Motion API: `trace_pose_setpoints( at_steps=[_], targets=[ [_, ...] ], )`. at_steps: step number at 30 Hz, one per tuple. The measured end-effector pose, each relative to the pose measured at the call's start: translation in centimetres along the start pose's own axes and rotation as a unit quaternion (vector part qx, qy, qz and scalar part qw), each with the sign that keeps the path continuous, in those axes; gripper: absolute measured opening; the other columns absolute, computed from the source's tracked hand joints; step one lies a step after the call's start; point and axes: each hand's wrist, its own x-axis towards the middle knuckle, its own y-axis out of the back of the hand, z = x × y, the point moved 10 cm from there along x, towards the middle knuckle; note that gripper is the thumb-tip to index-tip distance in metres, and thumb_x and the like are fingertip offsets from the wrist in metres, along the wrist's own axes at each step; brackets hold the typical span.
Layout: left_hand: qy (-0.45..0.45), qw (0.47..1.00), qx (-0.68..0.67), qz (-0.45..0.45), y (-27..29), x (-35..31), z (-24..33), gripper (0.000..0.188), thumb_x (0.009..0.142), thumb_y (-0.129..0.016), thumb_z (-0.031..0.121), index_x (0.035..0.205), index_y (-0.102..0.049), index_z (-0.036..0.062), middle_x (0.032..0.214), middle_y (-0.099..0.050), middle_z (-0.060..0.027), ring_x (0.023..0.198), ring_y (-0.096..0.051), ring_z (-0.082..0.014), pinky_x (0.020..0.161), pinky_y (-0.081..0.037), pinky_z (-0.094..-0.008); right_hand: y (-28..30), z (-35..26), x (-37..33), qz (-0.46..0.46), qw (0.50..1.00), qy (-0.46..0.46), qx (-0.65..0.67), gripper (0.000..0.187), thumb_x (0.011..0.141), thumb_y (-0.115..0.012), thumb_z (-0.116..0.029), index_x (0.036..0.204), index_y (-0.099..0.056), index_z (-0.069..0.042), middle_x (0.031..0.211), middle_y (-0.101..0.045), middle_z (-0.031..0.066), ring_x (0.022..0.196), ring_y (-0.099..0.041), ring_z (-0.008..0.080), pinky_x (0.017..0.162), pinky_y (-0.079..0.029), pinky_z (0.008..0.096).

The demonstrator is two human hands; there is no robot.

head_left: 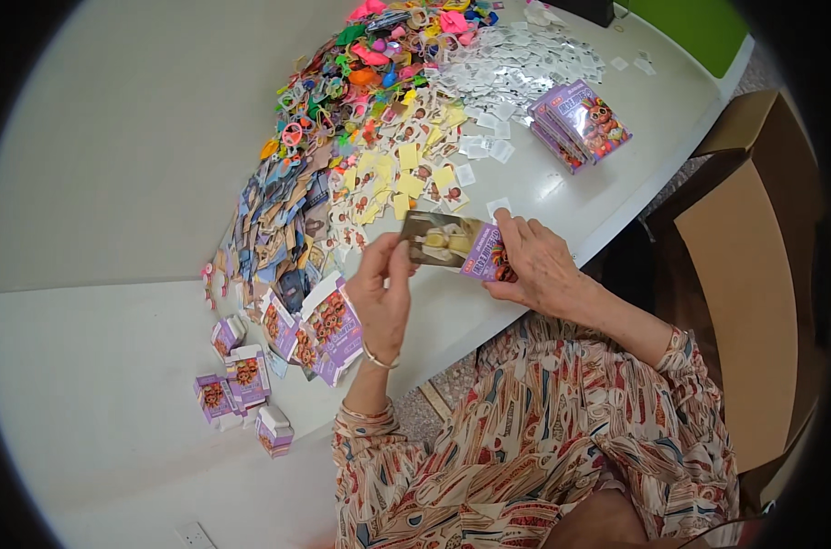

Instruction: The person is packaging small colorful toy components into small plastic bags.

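Note:
My left hand (380, 295) pinches one end of a glossy picture card (439, 240) between thumb and fingers. The card's other end meets a small purple printed box (485, 252), gripped by my right hand (545, 265). Whether the card is partly inside the box or only against it, I cannot tell. Just left of my left wrist lie several purple cartons with raised white flaps (331, 325). Beyond my hands spreads a heap of small character cards and yellow paper slips (399, 174). A pile of picture cards (283, 220) sits to its left.
Colourful small plastic toys (365, 78) and clear-silvery little packets (520, 69) are heaped at the far side. Stacked purple boxes (591, 123) stand at right on the white table (562, 206). More small boxes (245, 371) lie at left. An open cardboard carton (740, 284) stands beside me.

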Motion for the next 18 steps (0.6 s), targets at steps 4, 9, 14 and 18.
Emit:
trace_pose_setpoints(
  at_steps=[4, 9, 14, 18],
  targets=[
    [-0.105, 0.981, 0.156, -0.049, -3.1, -1.4, 2.2, 0.014, 0.084, -0.063, 0.0, 0.098, -0.065, 0.0003, 0.077, -0.064, -0.0091, 0.063, -0.062, -0.0168, 0.057, -0.049, -0.0268, -0.1, 0.2, -0.7, 0.003, 1.0, 0.005, -0.003, 0.091, 0.063, -0.081, -0.028, 0.128, -0.031, 0.012, 0.096, -0.054, 0.0216, 0.086, -0.055, 0.0352, 0.077, -0.047, 0.0385],
    [-0.223, 0.929, 0.264, -0.134, -7.6, -4.0, 4.6, 0.022, 0.082, -0.064, 0.0, 0.103, -0.066, 0.0038, 0.117, -0.054, -0.016, 0.09, -0.059, -0.0264, 0.073, -0.049, -0.0335, 0.4, 1.4, -2.2, -0.015, 1.0, -0.019, 0.006, 0.088, 0.063, -0.08, -0.026, 0.127, -0.033, 0.011, 0.097, -0.054, 0.0221, 0.087, -0.056, 0.0361, 0.078, -0.047, 0.0393],
    [-0.099, 0.989, 0.046, -0.099, -7.4, -0.9, -0.1, 0.016, 0.086, -0.063, 0.006, 0.102, -0.065, 0.0027, 0.115, -0.058, -0.0126, 0.092, -0.06, -0.0215, 0.075, -0.049, -0.0289, 4.8, 5.4, -4.3, 0.052, 0.992, -0.108, -0.032, 0.082, 0.066, -0.077, -0.026, 0.127, -0.034, 0.009, 0.098, -0.056, 0.0243, 0.091, -0.058, 0.0373, 0.079, -0.049, 0.0422],
    [-0.04, 0.986, 0.076, -0.144, -11.6, 1.2, -3.8, 0.021, 0.082, -0.066, 0.008, 0.101, -0.063, 0.0001, 0.103, -0.061, -0.0121, 0.094, -0.057, -0.0257, 0.082, -0.045, -0.0338, 6.6, 7.0, -5.4, 0.079, 0.986, -0.131, -0.071, 0.081, 0.066, -0.076, -0.027, 0.127, -0.035, 0.009, 0.098, -0.057, 0.0238, 0.091, -0.059, 0.0369, 0.078, -0.049, 0.0415]
  ],
)
